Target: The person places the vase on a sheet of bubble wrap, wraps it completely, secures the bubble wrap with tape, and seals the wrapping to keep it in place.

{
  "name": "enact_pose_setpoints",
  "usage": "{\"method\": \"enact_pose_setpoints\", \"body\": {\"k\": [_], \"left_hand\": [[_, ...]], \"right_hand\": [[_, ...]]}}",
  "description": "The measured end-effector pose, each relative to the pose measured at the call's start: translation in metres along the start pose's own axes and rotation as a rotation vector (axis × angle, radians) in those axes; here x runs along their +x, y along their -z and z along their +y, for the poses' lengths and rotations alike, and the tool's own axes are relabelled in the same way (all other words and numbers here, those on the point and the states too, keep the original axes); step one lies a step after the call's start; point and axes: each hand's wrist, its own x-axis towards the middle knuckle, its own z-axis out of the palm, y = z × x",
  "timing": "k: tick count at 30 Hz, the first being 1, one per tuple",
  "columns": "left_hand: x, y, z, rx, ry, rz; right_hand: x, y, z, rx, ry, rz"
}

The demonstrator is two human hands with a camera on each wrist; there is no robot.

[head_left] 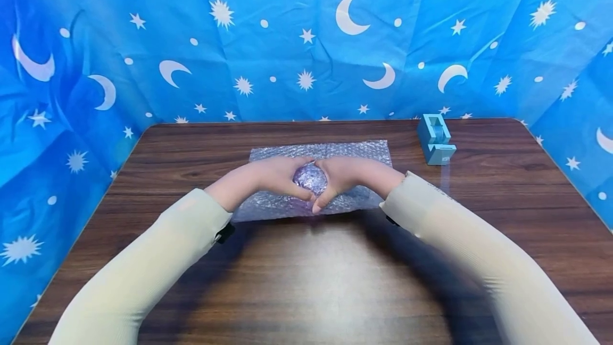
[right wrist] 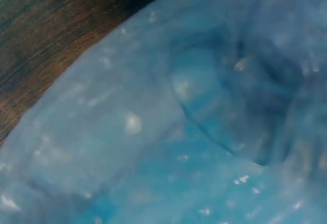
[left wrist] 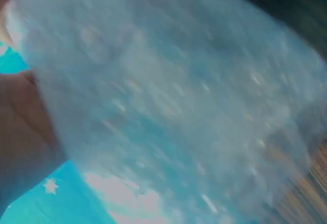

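Observation:
A round, shiny, see-through purplish thing (head_left: 310, 179) sits between both hands over a sheet of bubble wrap (head_left: 351, 198). My left hand (head_left: 280, 175) curves round its left side, and my right hand (head_left: 342, 174) grips it from the right. The thumbs come together at its near edge; most other fingers are hidden. Bubble wrap (left wrist: 168, 81) fills most of the left wrist view, blurred, with part of a hand (left wrist: 25, 127) at the left edge. In the right wrist view, a rounded outline shows through the bubble wrap (right wrist: 117, 116).
A light blue tape dispenser (head_left: 435, 140) stands at the back right of the dark wooden table (head_left: 316, 281), a strip of clear tape (head_left: 445, 177) in front of it. Blue cloth (head_left: 297, 41) with moons and stars hangs behind and at the sides.

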Motion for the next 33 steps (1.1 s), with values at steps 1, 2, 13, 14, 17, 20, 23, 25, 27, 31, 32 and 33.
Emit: {"method": "enact_pose_setpoints", "body": {"k": [1, 2, 13, 14, 17, 20, 23, 25, 27, 31, 32, 33], "left_hand": [[-0.002, -0.002, 0.004, 0.024, -0.005, 0.03], [-0.005, -0.005, 0.007, 0.052, -0.008, 0.067], [-0.031, -0.054, 0.02, 0.352, 0.081, 0.403], [-0.03, -0.058, 0.018, 0.384, 0.068, 0.431], [-0.028, -0.067, 0.012, 0.472, 0.033, 0.497], [-0.024, -0.073, 0.007, 0.533, -0.002, 0.56], [-0.02, -0.076, 0.004, 0.571, -0.022, 0.605], [-0.018, -0.077, 0.002, 0.596, -0.031, 0.635], [-0.017, -0.079, 0.002, 0.617, -0.033, 0.661], [-0.013, -0.083, 0.001, 0.653, -0.048, 0.723], [-0.013, -0.083, 0.001, 0.659, -0.053, 0.735], [-0.012, -0.084, 0.001, 0.66, -0.06, 0.747]], "right_hand": [[0.0, 0.0, 0.0, -0.004, 0.004, 0.0], [0.001, 0.0, 0.0, -0.001, 0.008, 0.0], [0.005, 0.003, -0.003, 0.004, -0.026, -0.03], [0.005, 0.003, -0.003, 0.0, -0.035, -0.036], [0.004, 0.003, -0.002, -0.003, -0.057, -0.048], [0.004, 0.003, 0.0, 0.015, -0.045, -0.041], [0.003, 0.003, 0.001, 0.044, -0.013, -0.03], [0.004, 0.003, 0.002, 0.06, 0.007, -0.029], [0.004, 0.002, 0.002, 0.077, 0.014, -0.034], [0.004, 0.002, 0.004, 0.083, 0.014, -0.04], [0.004, 0.001, 0.004, 0.083, 0.011, -0.039], [0.004, 0.001, 0.005, 0.08, 0.009, -0.037]]}}
